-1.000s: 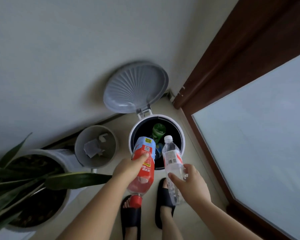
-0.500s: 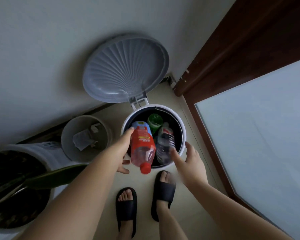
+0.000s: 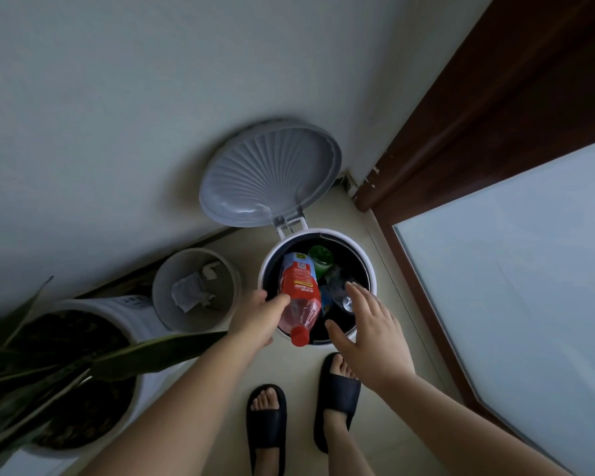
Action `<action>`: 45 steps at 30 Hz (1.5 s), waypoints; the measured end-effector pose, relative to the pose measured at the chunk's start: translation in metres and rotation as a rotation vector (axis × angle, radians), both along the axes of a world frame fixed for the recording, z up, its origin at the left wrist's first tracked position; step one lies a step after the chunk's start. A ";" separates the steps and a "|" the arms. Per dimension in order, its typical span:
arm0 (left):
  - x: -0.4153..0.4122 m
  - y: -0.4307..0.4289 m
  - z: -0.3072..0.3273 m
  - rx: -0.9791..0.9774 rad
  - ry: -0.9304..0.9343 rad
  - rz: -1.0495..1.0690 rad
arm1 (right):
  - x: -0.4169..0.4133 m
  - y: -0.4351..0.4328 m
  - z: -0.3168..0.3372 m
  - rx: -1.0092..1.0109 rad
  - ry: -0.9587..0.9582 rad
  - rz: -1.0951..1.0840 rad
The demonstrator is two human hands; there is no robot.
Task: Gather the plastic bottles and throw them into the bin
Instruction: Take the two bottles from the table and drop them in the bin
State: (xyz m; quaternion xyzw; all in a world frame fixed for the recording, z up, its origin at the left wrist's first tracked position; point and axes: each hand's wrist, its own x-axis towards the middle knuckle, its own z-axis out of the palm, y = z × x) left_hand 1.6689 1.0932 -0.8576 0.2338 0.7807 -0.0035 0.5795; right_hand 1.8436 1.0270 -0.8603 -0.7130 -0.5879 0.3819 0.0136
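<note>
A white pedal bin (image 3: 370,269) stands open on the floor, its grey ribbed lid (image 3: 272,176) tipped back against the wall. A red-labelled bottle (image 3: 299,290) leans inside it, bottom down, its red cap poking out over the near rim. My left hand (image 3: 258,319) is beside that bottle with the thumb against its side and the fingers loose. A clear bottle (image 3: 339,290) and a green bottle (image 3: 321,260) lie deeper in the bin. My right hand (image 3: 371,333) hovers over the near right rim, fingers spread, holding nothing.
A smaller grey bin (image 3: 162,280) with crumpled paper stands left of the pedal bin. A large white plant pot (image 3: 117,304) with long leaves fills the lower left. A brown door frame (image 3: 461,159) and frosted glass run along the right. My feet in black slippers (image 3: 337,396) stand just before the bin.
Both bottles have left my hands and dropped into the bin. The clear bottle sank deeper, the red one settled against the near rim. My right hand opened and lifted slightly.
</note>
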 end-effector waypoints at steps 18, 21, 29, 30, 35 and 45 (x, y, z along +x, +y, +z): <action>-0.009 0.084 0.121 0.269 -0.089 0.013 | -0.002 0.145 0.096 0.386 -0.118 0.187; -0.003 0.107 0.130 0.458 -0.016 -0.016 | -0.009 0.172 0.107 0.429 -0.099 0.221; -0.007 0.128 0.102 0.710 0.310 -0.354 | -0.025 0.215 0.095 0.359 -0.145 0.444; -0.010 0.129 0.096 0.677 0.312 -0.380 | -0.026 0.218 0.091 0.342 -0.155 0.460; -0.021 0.122 0.079 0.621 0.281 -0.509 | -0.025 0.218 0.080 0.284 -0.180 0.500; 0.001 -0.002 0.080 0.770 0.344 -0.606 | 0.000 0.099 0.087 0.310 -0.114 0.381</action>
